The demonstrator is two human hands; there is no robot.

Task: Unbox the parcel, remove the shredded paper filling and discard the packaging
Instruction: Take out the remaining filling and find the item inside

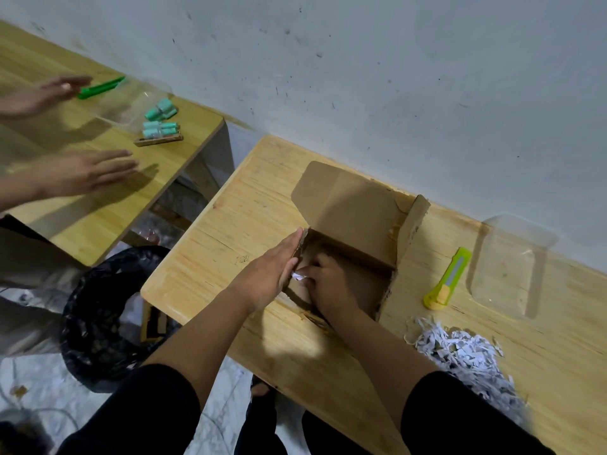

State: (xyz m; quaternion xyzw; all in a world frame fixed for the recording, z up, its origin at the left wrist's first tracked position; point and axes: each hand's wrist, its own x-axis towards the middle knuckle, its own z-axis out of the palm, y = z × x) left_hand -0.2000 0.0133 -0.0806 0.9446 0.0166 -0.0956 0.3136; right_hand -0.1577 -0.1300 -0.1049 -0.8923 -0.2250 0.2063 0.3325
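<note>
An open brown cardboard box point(354, 211) stands on the wooden table point(262, 192), its flaps raised. My left hand point(269, 274) lies flat against the box's left wall from outside. Inside the box, near that wall, my right hand point(328, 280) has its fingers closed on a few white strips of shredded paper point(299, 276). A pile of white shredded paper point(460, 353) lies on the table to the right of my right arm.
A yellow-green utility knife point(448, 279) and a clear plastic tray point(512, 264) lie right of the box. A black-lined bin point(98, 310) stands on the floor at left. At a second table point(98, 198), another person's hands point(82, 172) move near green items point(161, 123).
</note>
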